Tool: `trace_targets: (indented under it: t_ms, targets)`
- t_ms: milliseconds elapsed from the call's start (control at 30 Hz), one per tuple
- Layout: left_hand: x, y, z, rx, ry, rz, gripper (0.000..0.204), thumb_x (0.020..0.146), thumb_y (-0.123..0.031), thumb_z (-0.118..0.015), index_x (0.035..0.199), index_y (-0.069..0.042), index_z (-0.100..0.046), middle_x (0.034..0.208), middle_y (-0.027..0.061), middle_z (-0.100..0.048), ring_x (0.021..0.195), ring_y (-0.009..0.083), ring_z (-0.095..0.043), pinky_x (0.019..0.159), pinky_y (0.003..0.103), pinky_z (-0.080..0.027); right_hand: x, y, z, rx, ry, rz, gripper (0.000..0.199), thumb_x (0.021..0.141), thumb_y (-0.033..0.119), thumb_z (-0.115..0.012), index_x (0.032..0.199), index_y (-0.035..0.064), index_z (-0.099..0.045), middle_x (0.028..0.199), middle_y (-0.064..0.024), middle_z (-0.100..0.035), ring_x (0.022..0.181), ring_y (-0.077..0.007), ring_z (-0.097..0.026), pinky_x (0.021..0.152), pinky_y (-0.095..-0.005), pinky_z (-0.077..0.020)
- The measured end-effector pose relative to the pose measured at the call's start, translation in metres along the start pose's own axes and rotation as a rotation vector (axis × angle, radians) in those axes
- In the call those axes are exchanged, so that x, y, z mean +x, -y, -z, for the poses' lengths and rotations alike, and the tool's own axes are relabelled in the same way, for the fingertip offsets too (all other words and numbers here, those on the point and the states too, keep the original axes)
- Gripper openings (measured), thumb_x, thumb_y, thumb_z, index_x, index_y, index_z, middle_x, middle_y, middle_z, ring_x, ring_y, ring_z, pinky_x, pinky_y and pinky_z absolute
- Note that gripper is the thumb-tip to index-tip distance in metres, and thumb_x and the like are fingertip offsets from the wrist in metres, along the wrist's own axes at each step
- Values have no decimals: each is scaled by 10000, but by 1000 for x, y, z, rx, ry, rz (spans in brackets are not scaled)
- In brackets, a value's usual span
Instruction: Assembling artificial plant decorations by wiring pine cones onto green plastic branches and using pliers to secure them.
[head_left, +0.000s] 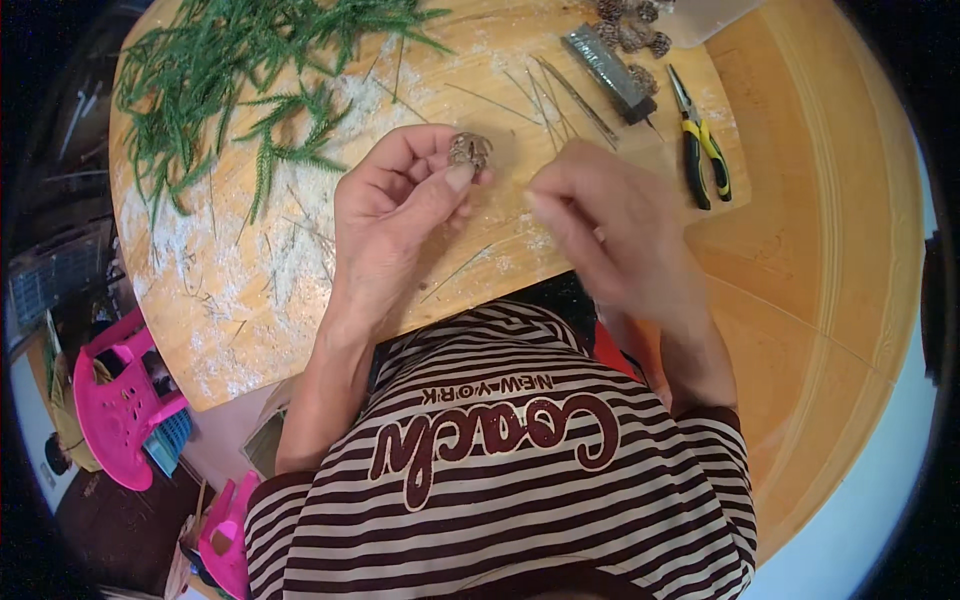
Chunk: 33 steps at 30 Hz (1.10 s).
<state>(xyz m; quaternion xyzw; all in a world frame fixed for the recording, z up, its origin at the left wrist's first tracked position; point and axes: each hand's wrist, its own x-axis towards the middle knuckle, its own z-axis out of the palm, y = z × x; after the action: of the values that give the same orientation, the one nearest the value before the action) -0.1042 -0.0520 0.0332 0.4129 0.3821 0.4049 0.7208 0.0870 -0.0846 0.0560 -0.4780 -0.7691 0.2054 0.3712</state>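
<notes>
My left hand holds a small brown pine cone between thumb and fingers, just above the wooden board. My right hand is blurred beside it, fingers drawn together close to the cone; whether it pinches a thin wire cannot be made out. Several thin metal wires lie on the board just beyond both hands.
Green conifer sprigs cover the board's far left. A grey bundle of wire, more pine cones and yellow-handled pliers lie at the far right. A clear plastic container sits beyond. Pink plastic chairs stand at the lower left.
</notes>
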Motion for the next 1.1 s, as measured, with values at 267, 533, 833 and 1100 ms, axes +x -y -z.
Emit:
trace_targets:
  t_ms: [267, 533, 833, 1100]
  targets:
    - [-15, 1, -3, 64, -53, -224, 227, 862, 2, -601, 1082, 30, -548, 947, 44, -613, 828, 69, -550, 732, 187, -441, -3, 9, -15, 95, 0, 72, 132, 783, -70, -610, 885, -9, -552, 683, -91, -493, 564, -204, -478, 496, -297, -369]
    - [-25, 1, 0, 235, -140, -304, 232, 832, 41, -604, 1059, 38, -554, 931, 25, -603, 829, 57, -533, 751, 190, -436, 0, 14, -19, 85, 6, 98, 115, 792, -67, -600, 881, -12, -552, 677, -90, -487, 559, -203, -475, 490, -295, -363]
    - [-27, 1, -1, 270, -140, -320, 233, 824, 47, -606, 1051, 41, -554, 909, 19, -601, 804, 55, -526, 744, 187, -436, 1, 13, -21, 108, -10, 98, 108, 794, -68, -598, 871, -8, -554, 676, -81, -487, 548, -182, -458, 481, -284, -348]
    - [-27, 6, 0, 60, -57, -240, 248, 838, 44, -571, 1085, 43, -541, 949, 42, -604, 833, 72, -543, 755, 197, -442, -2, 7, -25, 129, -58, 114, 126, 781, -86, -601, 870, -10, -555, 665, -73, -482, 536, -172, -446, 468, -276, -331]
